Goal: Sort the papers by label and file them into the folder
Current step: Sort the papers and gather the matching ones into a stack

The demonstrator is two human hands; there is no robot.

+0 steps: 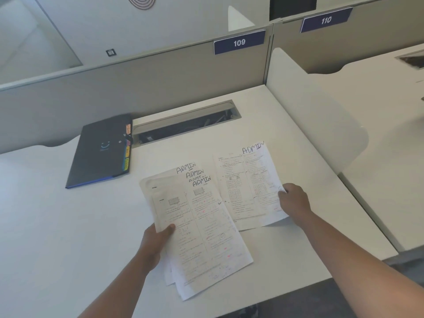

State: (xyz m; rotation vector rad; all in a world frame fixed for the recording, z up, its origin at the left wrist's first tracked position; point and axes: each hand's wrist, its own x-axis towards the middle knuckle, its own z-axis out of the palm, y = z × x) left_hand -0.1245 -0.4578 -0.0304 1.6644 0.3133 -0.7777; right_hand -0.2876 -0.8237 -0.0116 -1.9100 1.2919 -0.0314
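Papers first: two lots, both marked ADMIN in handwriting at the top. Desk [57, 226] is white and carries everything, with both forearms reaching in over its near edge. Grey partition [137, 88] runs along the far side beyond both hands, a white side divider [309, 122] stands out past the right hand, and a cable slot [185, 123] with its flap up sits in the desk surface ahead of the hands.

Folder [101, 152], dark with a blue edge and coloured tabs down its right side, lies flat and closed, beyond the left hand and a bit outward of it, well apart from both hands.

Fanned stack of papers [199, 226] sits between the hands, nearer the left one, several ADMIN headings staggered at the top, printed text with red marks. Left hand [156, 239] grips this stack at its left edge, thumb on top of the sheet, fingers hidden under it. Stack looks lifted at that edge; can't tell how much rests on the desk.

Single ADMIN sheet [250, 184] lies just beside the stack, its lower left corner tucked under it. Right hand [294, 203] pinches this sheet at its right edge, fingers curled.

Blue plate 109 [239, 42] on the partition top, plate 110 [325, 19] further right.
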